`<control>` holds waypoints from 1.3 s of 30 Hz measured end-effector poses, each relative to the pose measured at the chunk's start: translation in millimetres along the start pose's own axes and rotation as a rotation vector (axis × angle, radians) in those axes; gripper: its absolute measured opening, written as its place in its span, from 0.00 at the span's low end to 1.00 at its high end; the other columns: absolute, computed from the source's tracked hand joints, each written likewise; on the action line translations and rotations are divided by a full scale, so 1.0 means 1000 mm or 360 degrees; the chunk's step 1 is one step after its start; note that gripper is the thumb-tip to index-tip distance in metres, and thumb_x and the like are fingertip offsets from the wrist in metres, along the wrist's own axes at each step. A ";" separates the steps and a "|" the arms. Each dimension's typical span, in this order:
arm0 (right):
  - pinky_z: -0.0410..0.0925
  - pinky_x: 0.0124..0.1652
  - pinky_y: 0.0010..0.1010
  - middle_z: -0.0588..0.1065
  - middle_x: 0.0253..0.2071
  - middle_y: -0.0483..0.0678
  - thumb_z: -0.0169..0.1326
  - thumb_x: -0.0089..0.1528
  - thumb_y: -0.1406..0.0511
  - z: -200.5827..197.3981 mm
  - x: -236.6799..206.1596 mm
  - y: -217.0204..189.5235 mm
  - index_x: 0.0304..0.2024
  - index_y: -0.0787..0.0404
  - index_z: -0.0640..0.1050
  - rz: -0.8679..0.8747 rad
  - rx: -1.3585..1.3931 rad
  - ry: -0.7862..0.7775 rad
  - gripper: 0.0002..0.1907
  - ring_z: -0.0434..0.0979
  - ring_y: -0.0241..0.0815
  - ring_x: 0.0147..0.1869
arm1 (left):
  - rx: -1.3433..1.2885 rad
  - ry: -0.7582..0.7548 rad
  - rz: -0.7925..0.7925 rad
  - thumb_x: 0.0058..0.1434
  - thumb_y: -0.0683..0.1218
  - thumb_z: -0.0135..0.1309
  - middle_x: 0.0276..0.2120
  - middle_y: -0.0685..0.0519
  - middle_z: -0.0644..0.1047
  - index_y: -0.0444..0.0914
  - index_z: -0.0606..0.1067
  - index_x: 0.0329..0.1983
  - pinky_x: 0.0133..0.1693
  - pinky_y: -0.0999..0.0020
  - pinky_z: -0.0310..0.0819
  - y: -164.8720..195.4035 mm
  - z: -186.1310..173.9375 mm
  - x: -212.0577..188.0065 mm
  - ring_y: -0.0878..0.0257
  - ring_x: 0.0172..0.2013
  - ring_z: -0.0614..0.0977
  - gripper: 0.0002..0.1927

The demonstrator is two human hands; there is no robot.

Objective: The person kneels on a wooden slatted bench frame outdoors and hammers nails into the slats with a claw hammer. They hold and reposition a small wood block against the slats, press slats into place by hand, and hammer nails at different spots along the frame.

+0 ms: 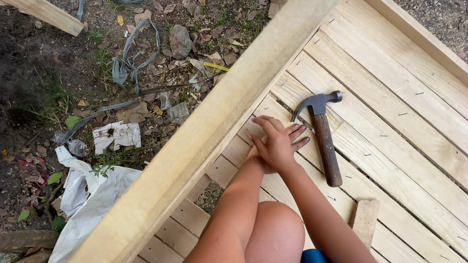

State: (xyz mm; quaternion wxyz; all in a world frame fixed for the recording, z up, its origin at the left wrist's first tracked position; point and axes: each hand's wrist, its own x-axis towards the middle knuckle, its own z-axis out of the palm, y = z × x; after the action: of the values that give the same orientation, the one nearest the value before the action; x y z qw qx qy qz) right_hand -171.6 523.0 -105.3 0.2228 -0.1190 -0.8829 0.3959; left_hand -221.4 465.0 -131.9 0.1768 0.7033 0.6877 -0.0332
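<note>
Centre frame, the right hand (pixel 277 141) lies over the left hand (pixel 292 139) on pale slats (pixel 390 112); a claw hammer (pixel 324 139) rests just right; a long beam (pixel 204 131) crosses diagonally.

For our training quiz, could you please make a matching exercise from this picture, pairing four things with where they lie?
Things:
1. hammer
2. hands
3. white sack
4. wood block

Places:
A. on the ground, left of the beam
B. on the slats, just right of the hands
C. on the slats, by the right forearm
D. stacked one on the other, beside the beam

Pairs: 1-B, 2-D, 3-A, 4-C
</note>
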 end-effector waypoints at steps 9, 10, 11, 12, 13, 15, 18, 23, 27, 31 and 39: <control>0.62 0.55 0.50 0.70 0.52 0.63 0.61 0.65 0.56 -0.072 -0.075 0.069 0.57 0.70 0.73 0.0949 -0.1101 0.0306 0.27 0.67 0.66 0.54 | -0.0220 0.0212 -0.0046 0.68 0.51 0.40 0.78 0.56 0.46 0.52 0.51 0.78 0.71 0.40 0.41 0.004 0.002 0.002 0.59 0.76 0.45 0.33; 0.63 0.56 0.50 0.71 0.52 0.62 0.59 0.67 0.56 -0.074 -0.075 0.073 0.56 0.69 0.73 0.1047 -0.1093 0.0265 0.24 0.68 0.64 0.56 | -0.0224 0.0192 -0.0034 0.69 0.51 0.39 0.78 0.56 0.45 0.51 0.51 0.78 0.71 0.41 0.41 0.005 0.004 0.002 0.60 0.76 0.44 0.33; 0.64 0.53 0.50 0.72 0.51 0.62 0.58 0.68 0.57 -0.077 -0.074 0.074 0.54 0.69 0.73 0.1024 -0.1064 0.0282 0.22 0.69 0.65 0.55 | -0.0221 0.0175 -0.0023 0.70 0.51 0.38 0.78 0.56 0.45 0.50 0.50 0.78 0.71 0.41 0.40 0.005 0.006 0.004 0.60 0.76 0.44 0.33; 0.65 0.50 0.50 0.73 0.49 0.62 0.56 0.70 0.57 -0.079 -0.073 0.072 0.53 0.69 0.73 0.0997 -0.1033 0.0304 0.21 0.70 0.65 0.54 | -0.0211 0.0161 -0.0014 0.70 0.51 0.38 0.78 0.57 0.45 0.49 0.50 0.78 0.71 0.42 0.40 0.004 0.007 0.005 0.60 0.76 0.44 0.32; 0.65 0.47 0.50 0.73 0.48 0.62 0.55 0.71 0.58 -0.082 -0.073 0.066 0.52 0.69 0.74 0.0971 -0.1003 0.0320 0.19 0.71 0.65 0.53 | -0.0167 0.0164 0.0004 0.70 0.50 0.37 0.78 0.57 0.44 0.48 0.50 0.78 0.71 0.44 0.39 0.004 0.007 0.006 0.61 0.76 0.43 0.32; 0.67 0.43 0.44 0.75 0.40 0.59 0.47 0.73 0.58 -0.088 -0.078 0.049 0.51 0.68 0.74 0.1149 -0.0644 0.0236 0.18 0.73 0.57 0.43 | -0.0105 0.0156 0.0037 0.70 0.49 0.35 0.78 0.58 0.43 0.45 0.48 0.78 0.71 0.48 0.38 0.005 0.010 0.008 0.61 0.76 0.43 0.32; 0.67 0.34 0.35 0.74 0.30 0.53 0.41 0.73 0.54 -0.085 -0.090 0.018 0.48 0.67 0.74 0.1411 0.0617 0.0203 0.22 0.72 0.44 0.31 | -0.0075 0.0172 0.0054 0.72 0.50 0.34 0.78 0.56 0.43 0.43 0.48 0.79 0.72 0.51 0.37 0.006 0.010 0.008 0.61 0.77 0.44 0.32; 0.68 0.28 0.38 0.74 0.24 0.53 0.53 0.67 0.57 -0.071 -0.098 -0.012 0.43 0.69 0.74 0.1243 0.0411 -0.0226 0.18 0.72 0.42 0.25 | -0.0210 -0.0071 0.0071 0.69 0.55 0.39 0.80 0.56 0.43 0.47 0.50 0.79 0.75 0.56 0.37 0.004 0.003 0.008 0.62 0.77 0.47 0.35; 0.67 0.26 0.40 0.76 0.22 0.54 0.54 0.65 0.58 -0.052 -0.085 -0.019 0.52 0.67 0.71 0.0798 -0.0059 -0.0370 0.20 0.75 0.52 0.24 | -0.0148 -0.0017 0.0055 0.70 0.60 0.36 0.78 0.56 0.44 0.43 0.48 0.78 0.73 0.53 0.40 0.002 0.003 0.010 0.62 0.77 0.45 0.37; 0.66 0.28 0.45 0.75 0.23 0.59 0.55 0.65 0.58 -0.052 -0.077 -0.023 0.49 0.62 0.72 0.0914 -0.0284 -0.0495 0.17 0.76 0.62 0.27 | -0.0211 0.0109 0.0073 0.66 0.58 0.38 0.79 0.57 0.43 0.44 0.47 0.79 0.71 0.51 0.39 0.001 0.007 0.012 0.62 0.76 0.44 0.39; 0.68 0.31 0.47 0.76 0.26 0.60 0.53 0.66 0.59 -0.053 -0.083 -0.027 0.48 0.64 0.72 0.0744 -0.0221 -0.0350 0.16 0.76 0.63 0.28 | -0.0054 -0.0090 0.0087 0.66 0.61 0.38 0.78 0.55 0.41 0.42 0.44 0.78 0.72 0.51 0.39 0.003 0.000 0.008 0.60 0.76 0.42 0.41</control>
State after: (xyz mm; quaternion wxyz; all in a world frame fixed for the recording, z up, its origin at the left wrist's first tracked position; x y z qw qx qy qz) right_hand -74.5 507.4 -79.0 0.0194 -0.2909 -0.8753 0.3858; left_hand -218.2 472.5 -133.0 0.2088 0.7176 0.6634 -0.0366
